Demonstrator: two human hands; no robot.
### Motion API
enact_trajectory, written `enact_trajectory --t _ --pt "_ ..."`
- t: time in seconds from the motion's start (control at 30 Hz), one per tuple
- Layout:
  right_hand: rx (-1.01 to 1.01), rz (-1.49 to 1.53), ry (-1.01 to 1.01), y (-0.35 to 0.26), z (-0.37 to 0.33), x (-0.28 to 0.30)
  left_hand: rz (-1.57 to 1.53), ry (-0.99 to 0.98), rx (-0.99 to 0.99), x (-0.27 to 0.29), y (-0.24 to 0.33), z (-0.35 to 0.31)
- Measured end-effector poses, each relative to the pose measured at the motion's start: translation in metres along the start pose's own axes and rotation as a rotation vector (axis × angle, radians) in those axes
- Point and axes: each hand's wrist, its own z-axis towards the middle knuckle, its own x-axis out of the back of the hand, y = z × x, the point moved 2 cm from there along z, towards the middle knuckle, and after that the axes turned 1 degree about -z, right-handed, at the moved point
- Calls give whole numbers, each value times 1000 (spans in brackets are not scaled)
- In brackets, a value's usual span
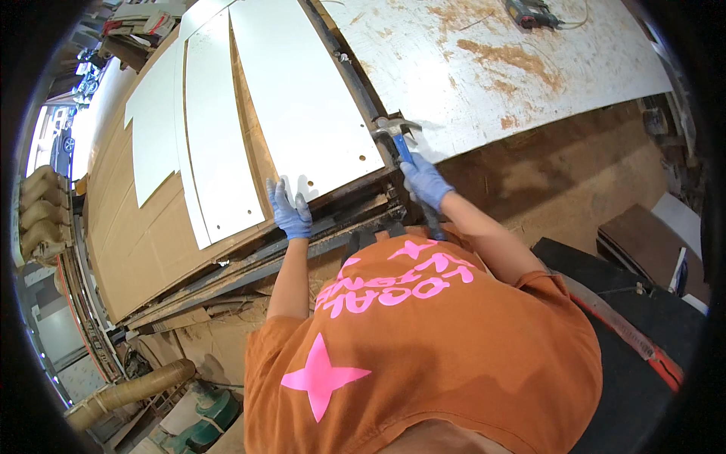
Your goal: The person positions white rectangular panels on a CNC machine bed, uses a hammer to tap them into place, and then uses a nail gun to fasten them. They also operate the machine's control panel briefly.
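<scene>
My right hand (426, 181), in a blue-grey glove, is closed around the handle of a claw hammer (403, 148). The steel head is up, above the seam between the two work surfaces. My left hand (290, 212), gloved alike, has its fingers apart at the near left corner of a wide white panel (299, 98). Small round holes run near that panel's front edge. Left of it lies a narrow white panel (215, 129), with a strip of brown showing between the two. Farther left is another white panel (155, 132) with a stepped outline.
Cardboard (113, 227) lies under the panels. On the right, a white tabletop (454, 83) carries scattered sawdust (522, 60) and a dark power tool (532, 13) with a cord. A dark metal rail (355, 83) runs between the surfaces. A ribbed hose (136, 390) is at lower left.
</scene>
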Motion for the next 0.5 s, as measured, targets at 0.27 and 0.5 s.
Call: enact_trajectory --t 0.27,0.5 --pt "-95 171 75 -23 12 21 8 33 1 0 -10 -2" --pt "84 169 23 -15 24 37 -20 37 -5 1 -9 -1"
